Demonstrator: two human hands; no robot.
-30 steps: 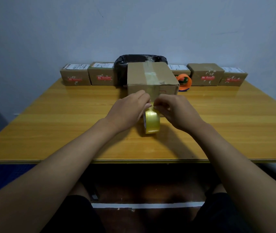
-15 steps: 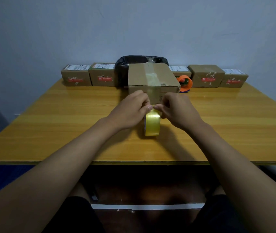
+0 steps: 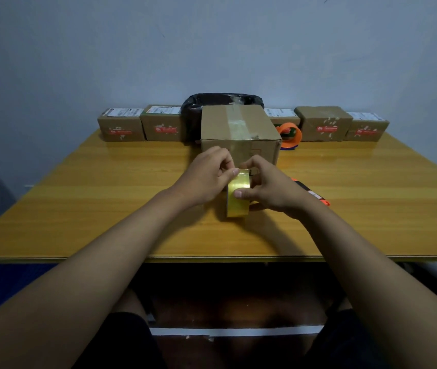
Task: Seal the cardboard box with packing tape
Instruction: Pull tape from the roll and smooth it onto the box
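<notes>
A yellowish roll of packing tape stands on edge on the wooden table, just in front of a brown cardboard box whose top seam carries a strip of clear tape. My right hand grips the roll from the right, thumb pressed on its outer face. My left hand pinches at the roll's top edge with its fingertips. Whether a loose tape end is lifted I cannot tell.
Small labelled cardboard boxes line the table's far edge on both sides. A black bag sits behind the big box. An orange tape dispenser lies right of it. An orange-and-black tool lies behind my right wrist.
My right hand has shifted from pinching the roll's top to gripping its side with the thumb on the face. The left fingertips stay at the top edge.
</notes>
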